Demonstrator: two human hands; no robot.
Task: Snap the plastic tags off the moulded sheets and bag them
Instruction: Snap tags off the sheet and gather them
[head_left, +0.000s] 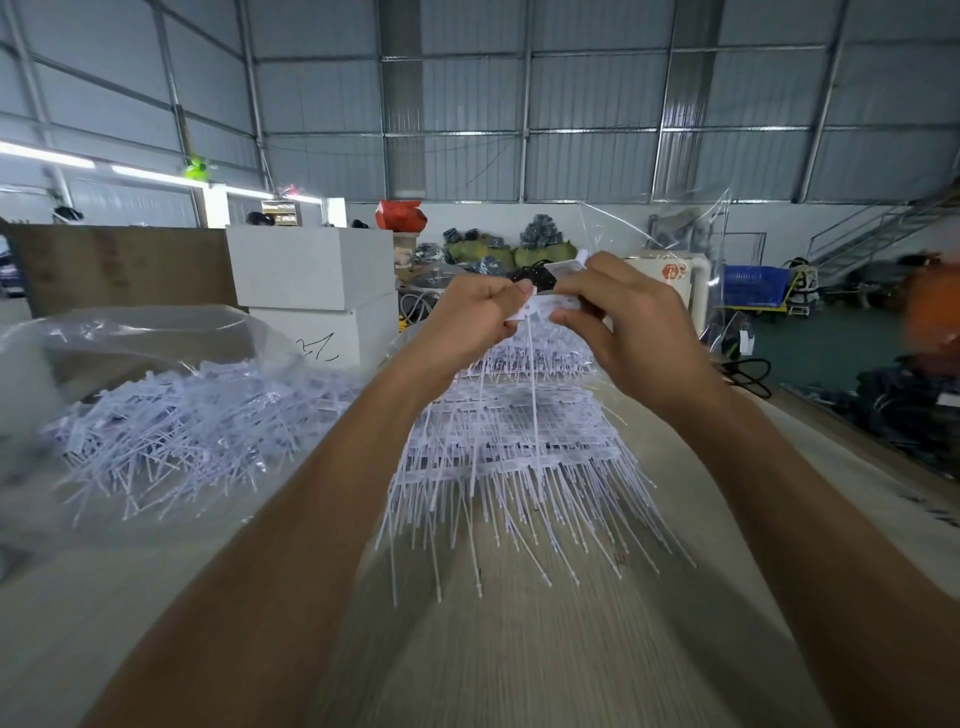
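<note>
Both hands are raised together over the table (519, 665), almost touching. The left hand (480, 306) has its fingers curled and pinches the top edge of a white plastic tag (545, 304) between thumb and forefinger. The right hand (618, 317) grips the other end of the same tag, fingers bent around it, with a few more tag heads poking up above its knuckles. A thin white tail (533, 374) hangs straight down from the pinched tag, between the two wrists.

Directly below the hands lies the stack of moulded sheets (519, 447), its many thin tails fanning out toward the person along the wooden table top. Well to the left of the left forearm sits a loose heap of separated tags (171, 431), lying in an open clear bag (130, 332). Another sheet of clear plastic film (675, 228) rises just behind the right hand.

Beyond the left hand stand white boxes (311, 270); far past the right hand are a blue crate (753, 286) and a metal staircase (883, 228).
</note>
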